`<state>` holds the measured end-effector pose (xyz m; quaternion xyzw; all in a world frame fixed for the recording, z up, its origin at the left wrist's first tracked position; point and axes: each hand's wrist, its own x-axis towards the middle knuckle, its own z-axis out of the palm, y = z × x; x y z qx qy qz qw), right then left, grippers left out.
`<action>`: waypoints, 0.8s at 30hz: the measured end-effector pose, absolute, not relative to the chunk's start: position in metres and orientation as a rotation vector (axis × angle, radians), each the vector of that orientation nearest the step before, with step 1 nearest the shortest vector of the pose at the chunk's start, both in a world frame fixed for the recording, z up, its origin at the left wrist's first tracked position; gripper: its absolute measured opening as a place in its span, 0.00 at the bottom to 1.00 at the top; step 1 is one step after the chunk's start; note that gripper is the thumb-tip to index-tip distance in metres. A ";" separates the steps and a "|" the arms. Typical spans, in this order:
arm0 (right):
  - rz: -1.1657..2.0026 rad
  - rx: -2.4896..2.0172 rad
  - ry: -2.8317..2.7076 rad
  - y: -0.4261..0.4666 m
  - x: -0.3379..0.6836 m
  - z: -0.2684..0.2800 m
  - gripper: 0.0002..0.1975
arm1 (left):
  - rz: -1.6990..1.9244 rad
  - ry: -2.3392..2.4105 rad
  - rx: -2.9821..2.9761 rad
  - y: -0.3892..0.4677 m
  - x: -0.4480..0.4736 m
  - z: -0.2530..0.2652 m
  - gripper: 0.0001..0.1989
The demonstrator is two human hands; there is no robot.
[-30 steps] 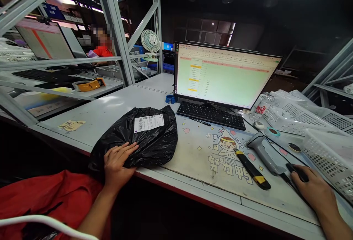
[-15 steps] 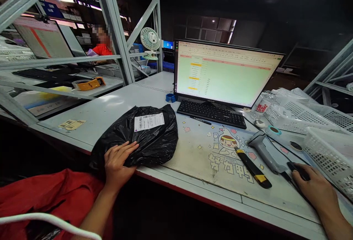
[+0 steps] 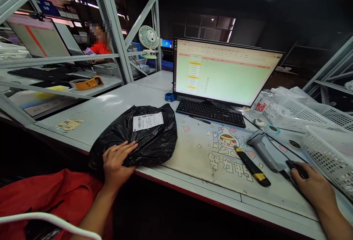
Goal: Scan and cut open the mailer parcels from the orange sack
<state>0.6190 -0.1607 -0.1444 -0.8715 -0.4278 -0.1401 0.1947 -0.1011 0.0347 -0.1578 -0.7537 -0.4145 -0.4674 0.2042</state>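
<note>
A black plastic parcel bag [image 3: 154,142] with a white shipping label [image 3: 148,121] lies at the table's front edge. Across its near side rests my left hand [image 3: 117,161], open, its fingers stretched out over the plastic. My right hand [image 3: 313,183] is curled over a black computer mouse [image 3: 299,169] at the right. Just left of the mouse lie a grey barcode scanner [image 3: 265,151] and a black and yellow utility knife [image 3: 252,166]. The monitor [image 3: 226,72] displays a spreadsheet, with a black keyboard [image 3: 211,113] in front of it.
White perforated baskets [image 3: 328,159] stand along the right side. A blue tape roll [image 3: 169,97] sits left of the keyboard, and a pen [image 3: 200,119] lies before it. Metal shelf posts [image 3: 113,30] border the left. Beyond them is a person in red [image 3: 99,49].
The view has shifted very slightly. Both hands keep their places on the bag and the mouse.
</note>
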 end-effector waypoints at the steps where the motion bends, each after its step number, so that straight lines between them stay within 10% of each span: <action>1: -0.398 -2.440 -1.203 -0.161 0.619 -0.145 0.28 | -1.303 -1.158 -2.104 0.035 -0.101 -0.158 0.17; 24: -0.356 -2.536 -1.173 -0.162 0.619 -0.142 0.30 | -1.323 -1.209 -2.133 0.034 -0.103 -0.160 0.18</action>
